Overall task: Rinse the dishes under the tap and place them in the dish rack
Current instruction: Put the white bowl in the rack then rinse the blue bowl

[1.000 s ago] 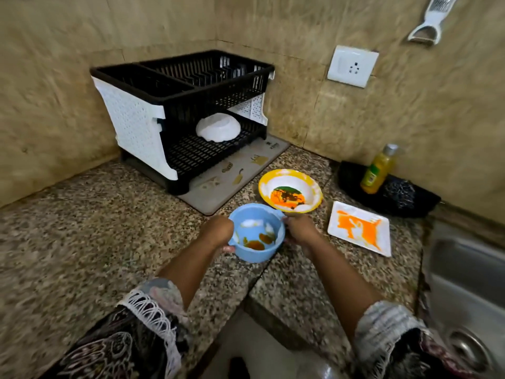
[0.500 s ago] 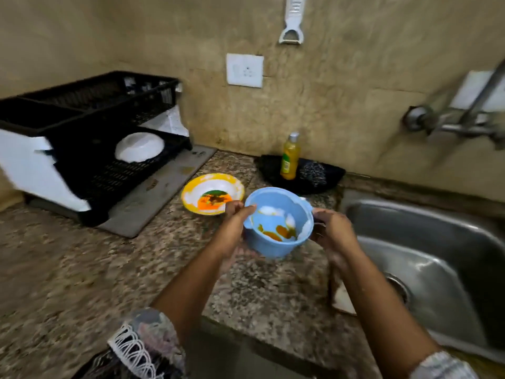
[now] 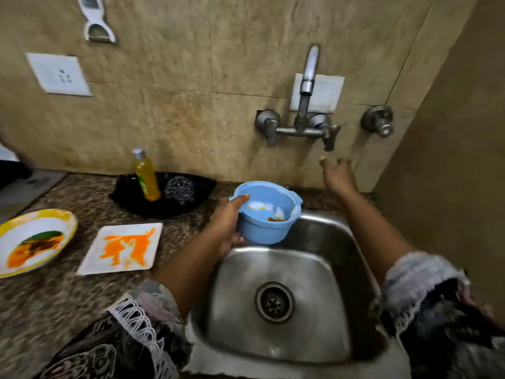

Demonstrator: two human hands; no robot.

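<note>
My left hand (image 3: 228, 222) gripping the blue bowl (image 3: 266, 214) at frame centre, thumb hooked over its rim, bowl held over the sink's (image 3: 314, 233) back-left corner, mouth tilted up toward me, my right hand (image 3: 337, 175) empty, fingers loosely spread, just beneath the tap's (image 3: 307, 105) right handle (image 3: 329, 135).

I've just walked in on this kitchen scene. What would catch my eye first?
Most likely the blue bowl, smeared with food, which the left hand grips by the rim over the back edge of the steel sink. Next, the right hand reaching up with open fingers toward the wall tap, which shows no water running. On the granite counter to the left lie two orange-stained dishes: a square white plate and a yellow-rimmed plate.
</note>
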